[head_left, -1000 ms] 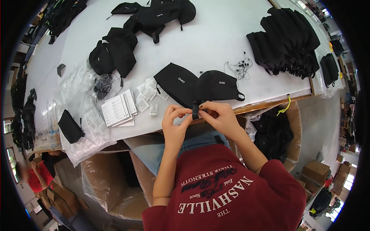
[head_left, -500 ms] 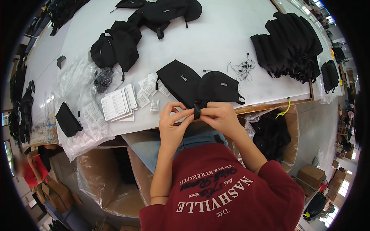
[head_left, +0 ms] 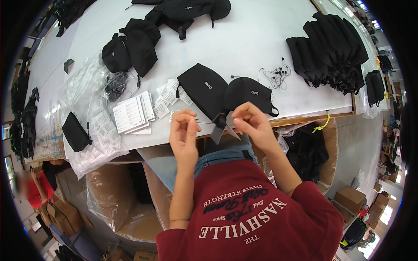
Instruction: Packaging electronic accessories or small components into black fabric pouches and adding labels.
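My left hand (head_left: 184, 132) pinches one end of a thin dark string (head_left: 205, 123), which runs rightward to my right hand (head_left: 254, 126). The fingers of my right hand are closed on its other end. Between them hang tags, one dark grey (head_left: 217, 134) and one pale (head_left: 233, 132), dangle past the table's front edge. They hang beside the short black loop of a black fabric pouch (head_left: 200, 87) lying on the table. A second, rounded black pouch (head_left: 247, 92) lies against it on the right, close to my right hand.
Loose tag strings (head_left: 276, 77) lie behind the pouches. Stacked black pouches (head_left: 331, 52) stand at the right. Leftward are white leaflets (head_left: 130, 114), small white packets (head_left: 163, 100) and clear plastic bags (head_left: 82, 95). Cardboard boxes (head_left: 117, 204) sit beneath the table edge.
My hands have moved apart from their pinch at the black loop, the left going left and the right going right. The string now stretches between them, and the tags have come into view.
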A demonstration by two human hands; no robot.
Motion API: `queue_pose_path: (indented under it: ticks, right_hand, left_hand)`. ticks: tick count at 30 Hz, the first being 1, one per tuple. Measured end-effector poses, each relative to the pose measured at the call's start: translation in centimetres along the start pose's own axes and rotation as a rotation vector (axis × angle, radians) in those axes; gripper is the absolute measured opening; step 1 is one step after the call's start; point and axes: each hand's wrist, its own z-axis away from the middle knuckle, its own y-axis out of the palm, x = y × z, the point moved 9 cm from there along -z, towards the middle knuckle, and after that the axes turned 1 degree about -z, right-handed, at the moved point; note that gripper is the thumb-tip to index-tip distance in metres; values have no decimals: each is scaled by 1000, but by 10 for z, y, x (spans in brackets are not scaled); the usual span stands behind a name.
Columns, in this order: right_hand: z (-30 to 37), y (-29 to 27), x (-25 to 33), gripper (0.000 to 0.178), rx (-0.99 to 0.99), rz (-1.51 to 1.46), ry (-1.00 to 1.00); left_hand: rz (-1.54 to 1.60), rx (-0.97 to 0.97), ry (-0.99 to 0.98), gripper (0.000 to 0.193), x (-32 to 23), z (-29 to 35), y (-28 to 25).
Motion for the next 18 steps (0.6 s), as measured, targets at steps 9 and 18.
queue_pose_path:
  ticks: [9, 18]
  right_hand:
    - [-1, 5, 14, 10, 53, -293, -65]
    - [9, 38, -13, 13, 138, 665, -52]
  left_hand:
    - [482, 253, -405, 6, 10, 18, 26]
    - [430, 202, -304, 9, 3, 13, 8]
